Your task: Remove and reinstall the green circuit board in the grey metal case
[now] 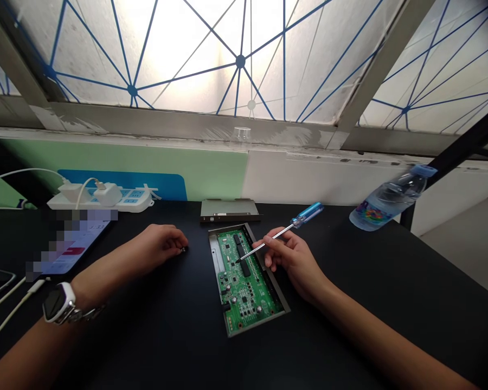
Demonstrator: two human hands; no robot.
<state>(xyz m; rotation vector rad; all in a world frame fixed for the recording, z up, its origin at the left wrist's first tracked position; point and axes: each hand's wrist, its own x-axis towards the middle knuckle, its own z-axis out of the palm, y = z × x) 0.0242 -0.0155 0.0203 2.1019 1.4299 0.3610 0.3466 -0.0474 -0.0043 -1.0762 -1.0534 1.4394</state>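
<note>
The right hand [290, 259] holds a blue screwdriver [282, 230] with its tip on the green board [244, 281]. The left hand [156, 246] rests on the black table [350, 303], pinching a tiny screw [183, 249].

A bare stretch of black table [166, 336] is seen in the near foreground, between the two forearms and in front of an open metal case [215, 265]; a hand could be passed freely there. The middle is taken up by the case and its green circuit board [246, 281]. A flat metal lid [230, 210] is laid just behind it.

The space over the board is crossed by a screwdriver [284, 230], gripped in the right hand [290, 257]. A tiny screw [183, 249] is set at the fingertips of the curled left hand [158, 246].

The far left is crowded by a phone [71, 246], a power strip [101, 197] and cables [36, 285]. At the far right a bottle [390, 201] is laid on its side, with open table in front of it.
</note>
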